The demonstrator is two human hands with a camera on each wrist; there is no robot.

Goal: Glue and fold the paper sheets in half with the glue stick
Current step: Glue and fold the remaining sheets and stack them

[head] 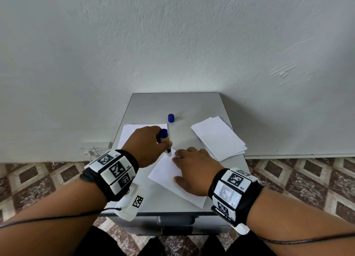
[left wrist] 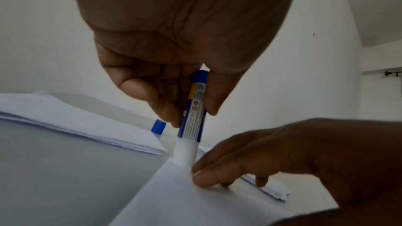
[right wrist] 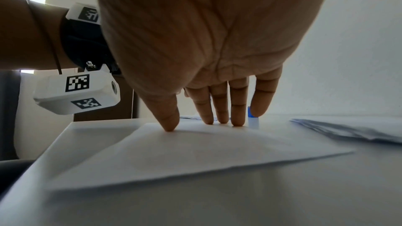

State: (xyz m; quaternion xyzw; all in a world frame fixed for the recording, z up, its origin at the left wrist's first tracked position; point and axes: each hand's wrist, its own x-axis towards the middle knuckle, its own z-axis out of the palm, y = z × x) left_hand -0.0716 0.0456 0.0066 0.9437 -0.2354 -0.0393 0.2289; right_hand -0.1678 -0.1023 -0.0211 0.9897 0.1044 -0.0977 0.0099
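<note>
My left hand [head: 148, 146] grips an uncapped blue and white glue stick [head: 165, 142], held nearly upright with its white tip down on the far corner of a single white sheet [head: 169, 175]. In the left wrist view the glue stick [left wrist: 191, 119] is pinched between thumb and fingers, its tip touching the sheet [left wrist: 185, 200]. My right hand [head: 192, 169] lies flat with straight fingers pressing that sheet down; its fingertips [right wrist: 172, 125] touch the sheet [right wrist: 195, 155]. The blue cap [head: 171, 118] stands apart on the table behind.
A small grey table [head: 172, 104] stands against a white wall. A stack of white sheets [head: 219, 138] lies at its right, another pile of sheets [head: 130, 131] at its left under my left hand. Patterned floor surrounds the table.
</note>
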